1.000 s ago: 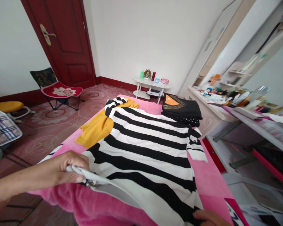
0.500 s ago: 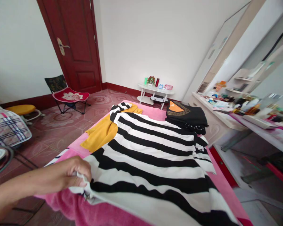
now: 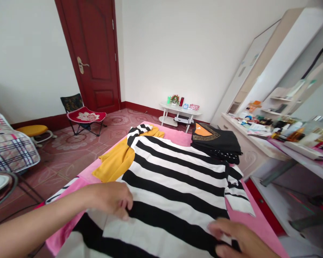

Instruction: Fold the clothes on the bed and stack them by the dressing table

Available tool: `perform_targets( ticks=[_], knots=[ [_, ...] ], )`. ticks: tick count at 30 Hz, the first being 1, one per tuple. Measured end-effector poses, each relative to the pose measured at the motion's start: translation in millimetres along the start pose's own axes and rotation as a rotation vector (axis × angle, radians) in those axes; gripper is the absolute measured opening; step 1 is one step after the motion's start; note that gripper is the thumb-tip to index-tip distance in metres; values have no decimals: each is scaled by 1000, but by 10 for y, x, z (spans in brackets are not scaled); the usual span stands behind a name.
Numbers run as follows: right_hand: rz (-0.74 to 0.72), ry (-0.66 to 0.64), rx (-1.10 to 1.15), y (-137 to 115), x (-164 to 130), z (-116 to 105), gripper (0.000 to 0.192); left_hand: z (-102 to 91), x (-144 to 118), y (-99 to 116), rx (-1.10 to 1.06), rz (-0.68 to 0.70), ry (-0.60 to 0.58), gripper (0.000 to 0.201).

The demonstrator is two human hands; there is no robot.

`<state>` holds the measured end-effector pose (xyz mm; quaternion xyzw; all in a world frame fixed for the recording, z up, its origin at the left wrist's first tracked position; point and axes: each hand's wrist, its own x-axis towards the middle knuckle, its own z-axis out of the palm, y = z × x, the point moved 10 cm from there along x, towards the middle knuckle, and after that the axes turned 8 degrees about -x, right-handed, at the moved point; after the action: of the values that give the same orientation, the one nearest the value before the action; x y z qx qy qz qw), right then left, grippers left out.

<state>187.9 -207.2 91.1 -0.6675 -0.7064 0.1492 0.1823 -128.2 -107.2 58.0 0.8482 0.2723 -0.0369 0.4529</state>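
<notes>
A black-and-white striped shirt (image 3: 177, 179) lies spread flat on a pink blanket (image 3: 254, 224). My left hand (image 3: 111, 199) rests palm down on the shirt's near left part, with bent fingertips pressing the cloth. My right hand (image 3: 239, 240) sits at the shirt's near right edge, its fingers pinching a bit of white fabric. A mustard yellow garment (image 3: 115, 161) lies under the shirt's far left sleeve. A folded black garment with an orange patch (image 3: 218, 141) sits at the far right corner of the blanket.
A dresser with bottles and clutter (image 3: 274, 130) runs along the right. A small white side table (image 3: 181, 113) stands by the far wall. A red folding chair (image 3: 82, 114), a yellow stool (image 3: 32, 130) and a plaid cushion (image 3: 8, 148) are on the left, near a red door (image 3: 94, 53).
My left hand let go of the bunched hem and moved right onto the flat shirt. My right hand came into view at the near right edge. The camera view tilted upward.
</notes>
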Motion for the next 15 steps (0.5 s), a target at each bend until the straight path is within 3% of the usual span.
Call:
perform_targets(
  ticks=[2,3,7,9,11,15],
  knots=[
    [-86,-61,27,-148,503,254,34,-239,283,20,-8,48,89,31],
    [-106,-26,34,-162,750,336,39,-390,410,-19,-21,56,147,29],
    [7,210,-64,264,1463,649,53,-1313,606,-512,-87,-69,608,13],
    [56,285,-186,520,1597,816,50,-1766,519,-834,-120,-157,840,7],
    [59,347,-301,660,1619,925,47,-2109,421,-1138,-159,-231,1001,8],
    [29,385,-389,684,1565,978,47,-2489,276,-1699,-325,-385,1260,15]
  ],
)
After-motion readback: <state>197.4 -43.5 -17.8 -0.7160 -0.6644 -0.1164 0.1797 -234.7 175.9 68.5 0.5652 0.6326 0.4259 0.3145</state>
